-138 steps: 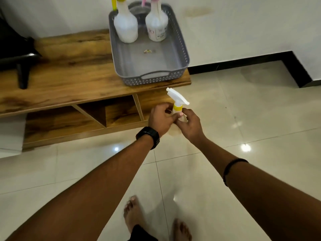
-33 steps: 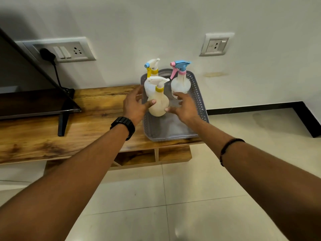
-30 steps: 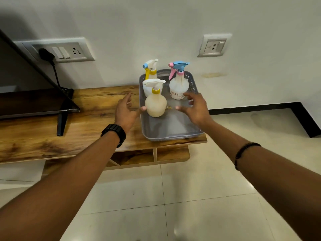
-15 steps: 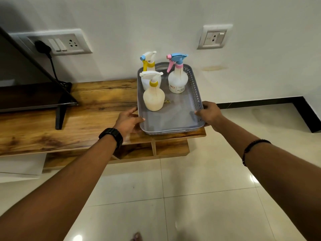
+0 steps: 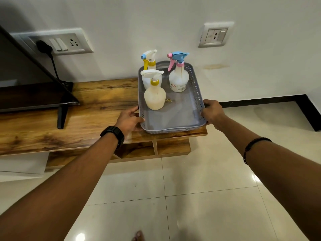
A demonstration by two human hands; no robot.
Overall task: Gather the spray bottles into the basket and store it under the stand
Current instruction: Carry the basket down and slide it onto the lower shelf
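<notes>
A grey perforated basket (image 5: 196, 87) sits at the right end of the wooden stand (image 5: 86, 108). Three spray bottles stand upright in it: a cream one with a white trigger (image 5: 154, 96) in front, one with a yellow collar and blue nozzle (image 5: 149, 66) behind it, and a white one with a blue and pink trigger (image 5: 178, 79) at the back right. My left hand (image 5: 129, 120) grips the basket's left wall. On the opposite wall, near the front corner, my right hand (image 5: 211, 112) holds the rim.
Open compartments (image 5: 156, 148) show under the stand's top. A dark screen on a black leg (image 5: 61, 115) stands at the left. Wall sockets (image 5: 69, 43) with a plugged cable hang above. Glossy floor tiles (image 5: 199, 188) lie in front; a black skirting (image 5: 260, 101) runs along the wall.
Both hands let go of the cream bottle, left standing in the basket, and moved down to the basket's side walls, where they now grip it.
</notes>
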